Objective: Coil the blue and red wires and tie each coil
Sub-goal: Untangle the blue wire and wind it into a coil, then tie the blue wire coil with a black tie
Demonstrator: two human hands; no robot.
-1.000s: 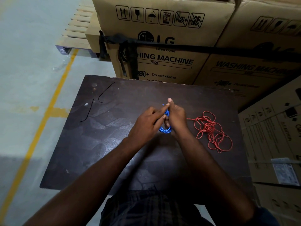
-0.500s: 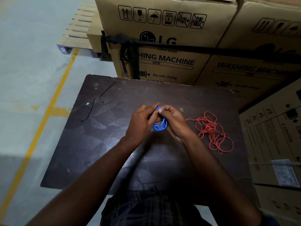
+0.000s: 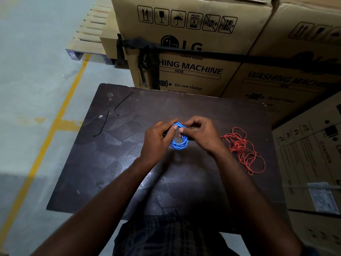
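The blue wire (image 3: pixel 180 140) is wound into a small round coil and held just above the middle of the bench (image 3: pixel 129 172), between the two hands. The left hand (image 3: pixel 157 141) comes in from the left, thumb and forefinger curled, pinching the coil's upper left edge. The right hand (image 3: pixel 202 133) meets it from the other side with fingers bent. Its fingertips (image 3: pixel 181 129) pinch the top of the coil close against the left thumb tip. The lower half of the coil hangs free below the fingers, its loops lying close together. A short dark piece shows by the fingers on each side of the coil (whether it is a tie, I cannot tell).

The red wire (image 3: pixel 243 150) lies on the bench to the right of the right hand, near it but apart, in a tangle of uneven loops, not coiled. Two black strands (image 3: pixel 103 124) lie near the bench's far left corner, well apart from the hands, one curved and one nearly straight. Behind the bench stand boxes (image 3: pixel 184 52) printed "WASHING MACHINE", with a black strap (image 3: pixel 239 57) round them. A pallet (image 3: pixel 88 37) sits to the left on the floor (image 3: pixel 36 71), where a yellow line (image 3: pixel 55 126) runs.
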